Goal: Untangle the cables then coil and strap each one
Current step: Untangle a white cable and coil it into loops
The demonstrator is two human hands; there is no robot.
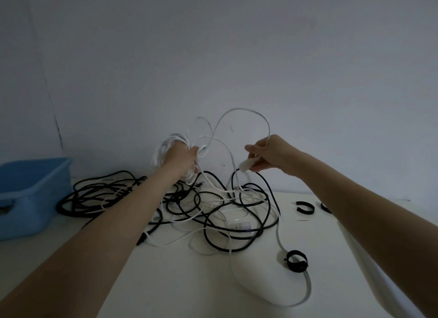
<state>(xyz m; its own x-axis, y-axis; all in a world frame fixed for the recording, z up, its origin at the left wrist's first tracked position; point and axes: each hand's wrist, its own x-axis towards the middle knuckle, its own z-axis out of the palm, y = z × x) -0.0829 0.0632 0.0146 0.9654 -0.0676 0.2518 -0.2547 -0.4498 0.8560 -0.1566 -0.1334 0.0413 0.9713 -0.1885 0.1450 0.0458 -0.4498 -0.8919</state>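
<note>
A tangle of black cables (237, 206) and white cables (180, 243) lies on the white table (189, 282). My left hand (181, 160) is raised above the tangle and grips a bunch of coiled white cable (163, 152). My right hand (267, 155) is lifted to the same height, pinching a white cable near its pale connector end (246, 165). A white loop (241, 110) arches up between the two hands. A black strap (296, 261) is wrapped round a white cable (308, 284) at the front right.
A blue plastic bin (30, 194) stands at the left edge of the table. Two loose black straps, one (304, 207) and another (326, 207), lie at the right behind my forearm. A grey wall rises directly behind the table.
</note>
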